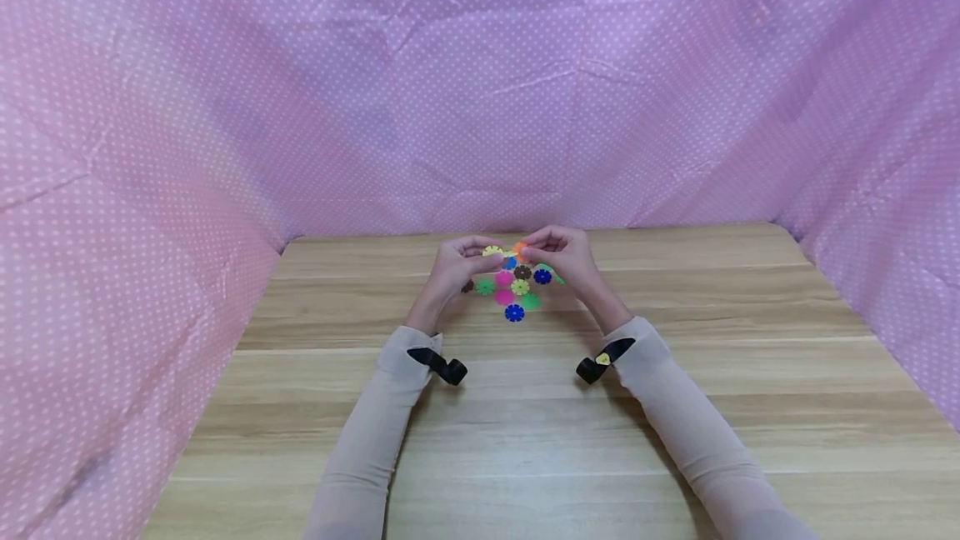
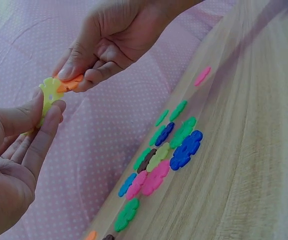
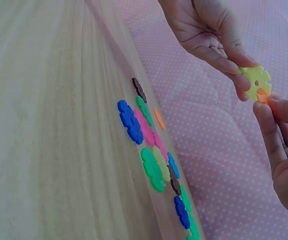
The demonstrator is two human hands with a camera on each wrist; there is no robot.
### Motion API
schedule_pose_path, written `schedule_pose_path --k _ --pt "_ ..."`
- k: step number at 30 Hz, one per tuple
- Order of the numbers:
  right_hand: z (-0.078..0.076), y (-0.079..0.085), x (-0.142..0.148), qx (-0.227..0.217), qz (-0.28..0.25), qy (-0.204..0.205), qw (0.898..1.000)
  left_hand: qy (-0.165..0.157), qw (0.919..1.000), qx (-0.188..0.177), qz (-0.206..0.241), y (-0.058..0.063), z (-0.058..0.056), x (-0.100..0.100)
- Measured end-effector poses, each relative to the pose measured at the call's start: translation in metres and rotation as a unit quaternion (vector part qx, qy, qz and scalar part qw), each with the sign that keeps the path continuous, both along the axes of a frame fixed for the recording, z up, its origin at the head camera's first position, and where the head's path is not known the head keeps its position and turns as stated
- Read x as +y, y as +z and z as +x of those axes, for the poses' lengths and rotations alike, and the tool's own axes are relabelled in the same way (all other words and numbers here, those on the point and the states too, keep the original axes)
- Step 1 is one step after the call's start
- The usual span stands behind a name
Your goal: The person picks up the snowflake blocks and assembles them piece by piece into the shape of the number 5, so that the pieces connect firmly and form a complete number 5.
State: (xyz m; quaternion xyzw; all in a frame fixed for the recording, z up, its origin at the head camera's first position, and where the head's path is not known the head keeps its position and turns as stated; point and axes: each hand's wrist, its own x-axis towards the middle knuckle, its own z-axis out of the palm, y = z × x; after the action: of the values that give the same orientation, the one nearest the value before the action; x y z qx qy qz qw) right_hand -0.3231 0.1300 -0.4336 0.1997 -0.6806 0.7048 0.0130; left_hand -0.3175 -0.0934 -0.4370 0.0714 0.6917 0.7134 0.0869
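Observation:
My left hand (image 1: pixel 456 270) pinches a yellow snowflake disc (image 3: pixel 256 80) with slotted edges between thumb and fingers. Opposite it, my right hand (image 1: pixel 567 258) holds an orange snowflake disc (image 2: pixel 70 83) by thumb and fingertips. The two discs meet edge to edge, with the orange one turned across the yellow one, raised above the far part of the table. Fingers cover part of both. Another bit of yellow (image 1: pixel 492 251) shows beside the left thumb in the head view.
Loose snowflake discs lie below the hands on the wooden table (image 1: pixel 510 440): a dark blue disc (image 1: pixel 514 313), a pink disc (image 1: pixel 504 297), a green disc (image 1: pixel 485 286), a brown disc (image 1: pixel 522 272) and several others. A pink dotted cloth (image 1: pixel 480 107) hangs behind the table's far edge.

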Motion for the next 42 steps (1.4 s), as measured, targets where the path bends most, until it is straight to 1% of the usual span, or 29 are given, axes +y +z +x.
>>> schedule_pose_path --k 2,5,9,11,13,15,20,24,28,31,34,36,39,42 --pt "0.0 0.001 0.0 0.003 -0.002 0.003 1.0 0.0 1.0 0.0 -0.004 0.001 0.0 0.001" --pt "-0.001 0.001 0.002 0.004 -0.001 0.012 1.0 -0.011 0.9998 0.001 -0.018 0.003 0.0 0.001" --pt "-0.002 0.0 0.004 -0.007 0.009 0.019 1.0 -0.057 0.9976 -0.009 -0.039 0.003 0.0 0.0" --pt "-0.002 0.0 0.004 -0.014 0.024 0.024 0.999 -0.08 0.9961 -0.013 -0.035 0.002 0.001 0.001" --pt "-0.001 -0.001 0.003 -0.022 0.039 0.025 0.999 -0.092 0.9952 -0.01 -0.032 0.0 0.0 0.003" --pt "0.0 -0.001 0.001 -0.028 0.047 0.022 0.998 -0.093 0.9951 -0.002 -0.032 -0.002 0.0 0.004" --pt "0.001 -0.002 -0.004 -0.034 0.052 0.007 0.998 -0.079 0.9958 0.016 -0.045 -0.005 -0.001 0.009" --pt "0.0 0.0 -0.004 -0.027 0.069 0.022 0.997 -0.071 0.9961 0.014 -0.05 -0.005 0.0 0.01" --pt "0.0 0.004 -0.001 -0.023 0.112 0.043 0.992 -0.057 0.9973 0.008 -0.045 -0.004 0.0 0.007" --pt "0.0 0.006 0.003 -0.029 0.149 0.06 0.987 -0.04 0.9978 0.01 -0.052 -0.003 0.0 0.003" --pt "-0.001 0.009 0.007 -0.03 0.196 0.09 0.976 -0.031 0.9982 0.002 -0.051 -0.002 0.001 -0.002" --pt "-0.002 0.01 0.01 -0.029 0.229 0.118 0.966 -0.029 0.9985 -0.009 -0.045 -0.002 0.002 -0.005" --pt "-0.006 0.008 0.015 -0.015 0.276 0.157 0.948 -0.034 0.9987 -0.026 -0.026 -0.002 0.001 -0.008" --pt "-0.009 0.006 0.019 0.007 0.314 0.178 0.932 -0.044 0.9983 -0.035 -0.018 -0.001 -0.001 -0.01"
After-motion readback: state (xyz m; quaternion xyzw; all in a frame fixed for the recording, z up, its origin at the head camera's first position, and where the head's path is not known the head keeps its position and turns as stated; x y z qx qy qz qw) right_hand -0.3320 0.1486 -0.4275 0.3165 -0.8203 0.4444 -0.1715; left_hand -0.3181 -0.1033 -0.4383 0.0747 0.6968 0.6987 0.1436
